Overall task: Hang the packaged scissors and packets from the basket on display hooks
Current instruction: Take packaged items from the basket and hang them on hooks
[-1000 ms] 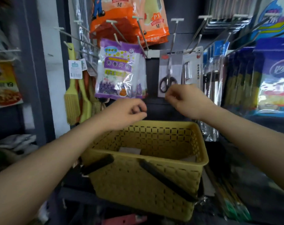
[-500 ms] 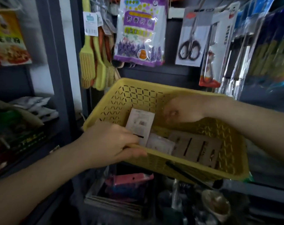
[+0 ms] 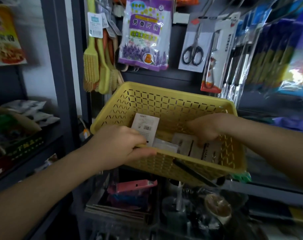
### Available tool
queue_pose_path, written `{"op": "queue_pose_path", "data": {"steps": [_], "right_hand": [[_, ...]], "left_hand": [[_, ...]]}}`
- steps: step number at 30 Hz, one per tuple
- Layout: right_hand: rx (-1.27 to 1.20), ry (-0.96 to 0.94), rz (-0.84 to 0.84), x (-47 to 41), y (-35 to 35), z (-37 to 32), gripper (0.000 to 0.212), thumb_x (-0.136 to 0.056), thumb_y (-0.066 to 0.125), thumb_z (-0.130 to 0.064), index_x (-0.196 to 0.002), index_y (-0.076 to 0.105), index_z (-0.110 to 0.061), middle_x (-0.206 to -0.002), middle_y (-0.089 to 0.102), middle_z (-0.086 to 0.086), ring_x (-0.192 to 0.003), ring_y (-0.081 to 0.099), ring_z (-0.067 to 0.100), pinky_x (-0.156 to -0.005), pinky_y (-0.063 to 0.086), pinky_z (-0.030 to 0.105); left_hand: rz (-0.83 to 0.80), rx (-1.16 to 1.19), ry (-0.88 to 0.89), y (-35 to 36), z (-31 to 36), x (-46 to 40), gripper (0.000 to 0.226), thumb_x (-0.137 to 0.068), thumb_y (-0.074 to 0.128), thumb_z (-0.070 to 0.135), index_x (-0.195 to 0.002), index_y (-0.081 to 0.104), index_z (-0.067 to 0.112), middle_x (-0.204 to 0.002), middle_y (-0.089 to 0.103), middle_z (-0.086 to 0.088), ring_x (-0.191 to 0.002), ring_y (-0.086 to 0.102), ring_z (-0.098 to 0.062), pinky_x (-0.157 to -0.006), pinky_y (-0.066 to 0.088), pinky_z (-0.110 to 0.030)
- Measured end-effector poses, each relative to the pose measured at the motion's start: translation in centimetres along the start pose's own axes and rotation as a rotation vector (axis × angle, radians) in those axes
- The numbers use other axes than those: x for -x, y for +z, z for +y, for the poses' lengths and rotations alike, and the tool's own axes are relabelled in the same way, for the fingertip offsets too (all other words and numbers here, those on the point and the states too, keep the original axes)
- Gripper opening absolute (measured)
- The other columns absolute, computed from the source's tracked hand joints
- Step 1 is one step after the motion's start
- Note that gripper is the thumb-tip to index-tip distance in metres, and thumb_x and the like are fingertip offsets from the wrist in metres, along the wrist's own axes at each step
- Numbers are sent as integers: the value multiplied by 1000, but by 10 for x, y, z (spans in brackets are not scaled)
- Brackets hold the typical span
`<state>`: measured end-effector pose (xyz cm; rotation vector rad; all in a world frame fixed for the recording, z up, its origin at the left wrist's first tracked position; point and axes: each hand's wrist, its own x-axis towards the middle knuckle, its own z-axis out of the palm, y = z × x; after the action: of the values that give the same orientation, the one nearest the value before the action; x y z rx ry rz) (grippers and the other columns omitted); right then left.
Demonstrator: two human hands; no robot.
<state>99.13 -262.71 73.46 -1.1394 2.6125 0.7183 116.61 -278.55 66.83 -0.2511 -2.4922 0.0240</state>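
1. Around the near rim of the yellow basket (image 3: 164, 101), the left hand (image 3: 117, 146) is closed: the thumb lies along the outside of the rim and the fingers curl over it into the basket.
2. Just beyond those curled fingers stands a white packet (image 3: 145, 126) with a barcode on its back, leaning upright against the basket's inner wall; the fingertips look to touch its lower edge, though whether they pinch it cannot be told.
3. To the right of that grip, inside the basket, the right hand (image 3: 204, 129) reaches down with its fingers bent onto a flat grey card package (image 3: 206, 150) lying on the basket floor.
4. The fingertips rest on the card's upper part; whether they have hold of it or only press on it is not clear.
5. Between the two hands, a small clear packet (image 3: 164, 146) lies flat on the basket floor, touching the card package.
6. Above the right hand, on the display wall, packaged scissors (image 3: 193, 47) with black handles hang from a hook.
7. Just right of them hangs a second carded tool (image 3: 216, 54).
8. Above the left hand's grip, a purple sachet packet (image 3: 144, 35) hangs on the same wall.
9. Further left of it hang yellow brushes (image 3: 93, 58).
10. A black handle (image 3: 194, 172) lies folded down against the basket's near outer side, below the right hand.
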Motion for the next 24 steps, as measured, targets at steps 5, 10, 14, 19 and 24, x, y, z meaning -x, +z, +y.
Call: {"op": "queue_pose_path", "data": {"steps": [5,10,14,19,24], "right_hand": [[-385,-83,520,16,-27,25,13,-89,57,-12,-100,58,-20,-97,62,0,-77,63,16,-63,53,26],[-1014,-92,646,36,-46,46,10,-90,58,-13,-88,67,-13,-81,69,12,-64,61,21,-60,49,27],[-1435,-132,645,41,-48,51,12,-88,59,-9,-96,66,-3,-78,68,12,-52,62,14,-52,52,22],[-1782,-288,431,45,-53,60,18,-89,56,-6,-102,64,3,-77,74,10,-58,70,11,-60,56,18],[-1784,-440,410,58,-59,68,31,-95,45,-27,-91,65,-3,-70,69,7,-53,63,9,-51,56,18]], "left_hand": [[-71,-73,-89,-9,-2,-21,78,-68,6,73,-87,64,25,-77,46,18,-70,50,-6,-47,31,-20],[35,-13,-147,-4,-14,-42,62,-77,15,60,-90,62,22,-80,63,6,-73,59,-14,-57,47,-30],[34,151,-221,-3,-12,-58,67,-75,23,63,-129,42,28,-118,54,10,-100,55,-9,-74,46,-28],[129,212,-302,-11,-4,-99,79,-81,57,45,-143,12,27,-150,28,0,-131,35,-15,-108,32,-37],[175,226,-308,-21,-4,-131,47,-83,61,36,-124,46,22,-111,56,9,-101,55,-12,-82,42,-27]]}}
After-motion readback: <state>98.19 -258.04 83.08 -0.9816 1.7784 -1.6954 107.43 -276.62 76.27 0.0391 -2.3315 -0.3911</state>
